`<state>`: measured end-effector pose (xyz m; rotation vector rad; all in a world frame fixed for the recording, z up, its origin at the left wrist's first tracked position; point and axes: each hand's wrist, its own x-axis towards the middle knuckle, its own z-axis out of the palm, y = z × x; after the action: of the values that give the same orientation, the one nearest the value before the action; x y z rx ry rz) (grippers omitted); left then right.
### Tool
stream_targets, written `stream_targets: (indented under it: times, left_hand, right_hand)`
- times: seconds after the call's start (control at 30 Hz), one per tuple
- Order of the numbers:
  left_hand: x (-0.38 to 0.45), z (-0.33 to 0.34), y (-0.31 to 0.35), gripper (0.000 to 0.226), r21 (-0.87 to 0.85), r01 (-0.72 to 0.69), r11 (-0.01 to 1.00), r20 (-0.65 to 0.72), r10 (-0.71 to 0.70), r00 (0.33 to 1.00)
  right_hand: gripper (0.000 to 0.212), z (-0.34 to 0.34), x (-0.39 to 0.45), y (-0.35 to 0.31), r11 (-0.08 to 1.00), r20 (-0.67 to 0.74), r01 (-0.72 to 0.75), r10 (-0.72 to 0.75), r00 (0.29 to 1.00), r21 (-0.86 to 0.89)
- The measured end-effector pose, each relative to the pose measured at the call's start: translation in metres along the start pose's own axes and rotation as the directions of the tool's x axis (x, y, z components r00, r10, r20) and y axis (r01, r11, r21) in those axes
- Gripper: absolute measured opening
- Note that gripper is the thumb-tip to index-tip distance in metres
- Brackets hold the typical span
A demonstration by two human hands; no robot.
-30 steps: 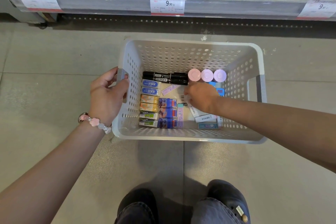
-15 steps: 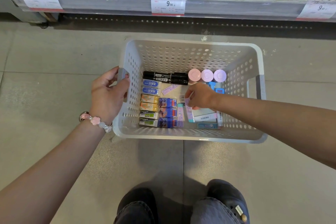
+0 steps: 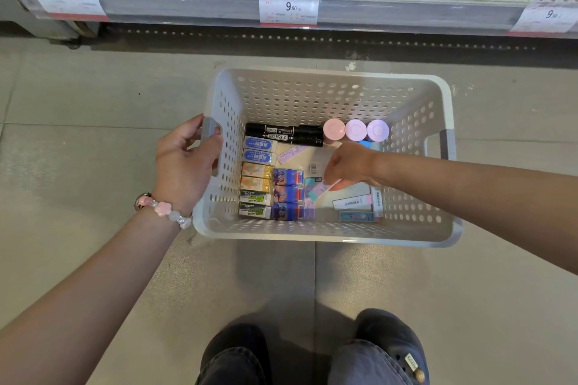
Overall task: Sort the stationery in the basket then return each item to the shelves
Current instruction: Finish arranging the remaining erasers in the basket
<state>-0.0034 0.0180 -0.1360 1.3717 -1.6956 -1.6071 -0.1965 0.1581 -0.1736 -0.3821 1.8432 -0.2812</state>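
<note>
A white perforated basket (image 3: 328, 230) stands on the floor. My left hand (image 3: 183, 162) grips its left handle. Inside, erasers lie in neat rows at the left: blue ones (image 3: 259, 150), orange ones (image 3: 256, 176), green ones (image 3: 255, 204) and purple-blue ones (image 3: 287, 194). Two black markers (image 3: 283, 134) lie along the back, beside three round pastel caps (image 3: 356, 130). My right hand (image 3: 348, 166) reaches into the middle and pinches a slim pastel eraser pack (image 3: 320, 190), tilted. Flat packs (image 3: 356, 201) lie loose at the right.
A store shelf (image 3: 281, 6) with price tags and boxed goods runs along the top. Grey floor tiles surround the basket. My knees and shoes (image 3: 391, 350) show at the bottom edge.
My right hand has shifted from the flat packs toward the basket's middle and now pinches a slim pastel pack, tilting it. The left hand and basket have stayed put.
</note>
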Motion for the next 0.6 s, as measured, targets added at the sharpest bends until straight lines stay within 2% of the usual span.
stream_targets:
  times: [0.1,0.23,0.33,0.43,0.5,0.6]
  left_hand:
    - [0.0003,-0.0008,0.0007,0.022,0.002,-0.010,1.000,-0.002,0.010,1.000]
    - [-0.0018,0.0001,0.0019,0.024,0.000,-0.017,1.000,0.005,0.017,1.000]
    - [-0.0023,0.0000,0.0021,0.025,0.006,-0.012,1.000,0.014,0.011,1.000]
    - [-0.0019,-0.0001,0.0028,0.026,-0.003,-0.017,1.000,0.017,0.017,1.000]
    - [-0.0023,0.0002,0.0029,0.024,-0.014,-0.020,1.000,0.017,0.020,1.000]
    - [-0.0020,-0.0002,0.0016,0.024,-0.024,-0.024,0.999,0.029,0.025,0.999]
  right_hand:
    - [0.029,-0.0015,-0.0056,-0.0002,0.997,0.033,0.005,-0.003,0.999,-0.071]
    - [0.032,-0.0031,-0.0108,0.0031,0.948,0.024,0.050,-0.044,0.999,-0.314]
    - [0.030,-0.0075,-0.0107,0.0045,0.914,0.054,0.078,-0.062,0.997,-0.397]
    - [0.032,-0.0047,-0.0084,0.0036,0.876,0.016,0.073,-0.074,0.997,-0.477]
    - [0.032,-0.0044,-0.0067,0.0045,0.870,0.003,0.076,-0.086,0.996,-0.488]
    - [0.016,-0.0058,-0.0046,0.0057,0.920,0.050,0.046,-0.029,0.998,-0.390]
